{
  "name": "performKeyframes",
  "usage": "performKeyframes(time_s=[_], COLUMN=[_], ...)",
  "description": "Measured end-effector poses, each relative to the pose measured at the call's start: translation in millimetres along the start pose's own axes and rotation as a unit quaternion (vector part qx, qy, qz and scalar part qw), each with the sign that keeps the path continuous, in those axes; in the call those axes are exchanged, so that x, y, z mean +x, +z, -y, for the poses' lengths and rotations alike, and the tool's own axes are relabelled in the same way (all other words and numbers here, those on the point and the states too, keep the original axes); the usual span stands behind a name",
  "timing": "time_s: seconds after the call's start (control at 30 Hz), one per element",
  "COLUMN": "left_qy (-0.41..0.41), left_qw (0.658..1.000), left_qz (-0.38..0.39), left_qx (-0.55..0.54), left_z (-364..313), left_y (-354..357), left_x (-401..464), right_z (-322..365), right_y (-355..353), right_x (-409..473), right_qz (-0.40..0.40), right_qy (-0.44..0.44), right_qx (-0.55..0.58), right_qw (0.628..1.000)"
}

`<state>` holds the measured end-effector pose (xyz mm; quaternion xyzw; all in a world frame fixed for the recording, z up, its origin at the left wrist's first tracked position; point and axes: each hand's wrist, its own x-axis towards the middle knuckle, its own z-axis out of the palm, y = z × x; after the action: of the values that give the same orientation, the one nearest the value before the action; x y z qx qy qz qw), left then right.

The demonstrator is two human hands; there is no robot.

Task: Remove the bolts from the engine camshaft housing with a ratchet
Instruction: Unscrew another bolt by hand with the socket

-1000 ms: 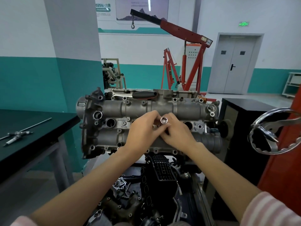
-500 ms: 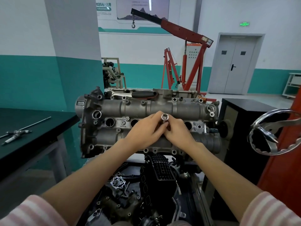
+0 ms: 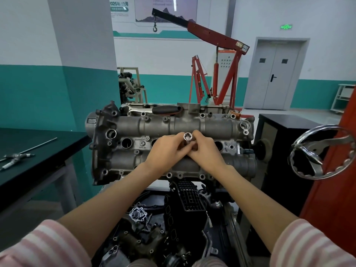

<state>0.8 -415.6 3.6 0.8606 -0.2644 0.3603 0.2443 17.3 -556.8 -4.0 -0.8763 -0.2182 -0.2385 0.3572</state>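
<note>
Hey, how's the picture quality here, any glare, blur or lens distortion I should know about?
Head view: even indoor lighting with soft shadows; the socket held between the left hand and right hand is sharp and catches a bright glint, as does the chrome handwheel; wide-angle distortion bows the pillar and stretches the striped sleeves at the bottom corners, which look soft.

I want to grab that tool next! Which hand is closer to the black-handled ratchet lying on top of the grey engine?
Left. The left hand sits just below the black-handled ratchet; the right hand is below it too, but farther right.
</note>
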Motion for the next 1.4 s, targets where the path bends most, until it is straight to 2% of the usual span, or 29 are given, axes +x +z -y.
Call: performKeyframes(time_s=[0.13,0.23,0.57,0.67,0.93,1.07,1.17,1.27,1.4], left_qy=[0.029,0.054,-0.010,-0.037,-0.012,-0.005,-0.038,-0.059,-0.007], left_qw=[0.999,0.997,0.998,0.995,0.996,0.989,0.979,0.980,0.977], left_qz=[0.016,0.039,-0.017,-0.019,-0.021,0.010,0.033,0.027,0.002], left_qx=[0.013,0.040,0.067,0.091,0.088,0.145,0.196,0.189,0.214], left_z=[-2,0,-8,-7,-16,-17,-13,-15,-20], left_y=[-3,-2,4,1,-7,-7,-11,-14,-13], left_x=[4,2,4,3,-3,6,10,9,3], right_z=[-2,-4,-3,-3,-6,-4,-3,-3,-5], right_y=[1,1,0,0,0,-1,-1,0,0], right_x=[0,0,-3,-3,-6,-6,-5,-3,-5], right_qz=[-0.017,-0.006,0.016,0.008,-0.006,0.001,0.014,0.008,0.003], right_qy=[0.010,0.009,-0.003,0.003,-0.035,-0.026,-0.013,0.004,-0.018], right_qx=[0.031,0.012,-0.002,0.033,0.015,-0.008,-0.007,-0.013,-0.008], right_qw=[0.999,1.000,1.000,0.999,0.999,1.000,1.000,1.000,1.000])
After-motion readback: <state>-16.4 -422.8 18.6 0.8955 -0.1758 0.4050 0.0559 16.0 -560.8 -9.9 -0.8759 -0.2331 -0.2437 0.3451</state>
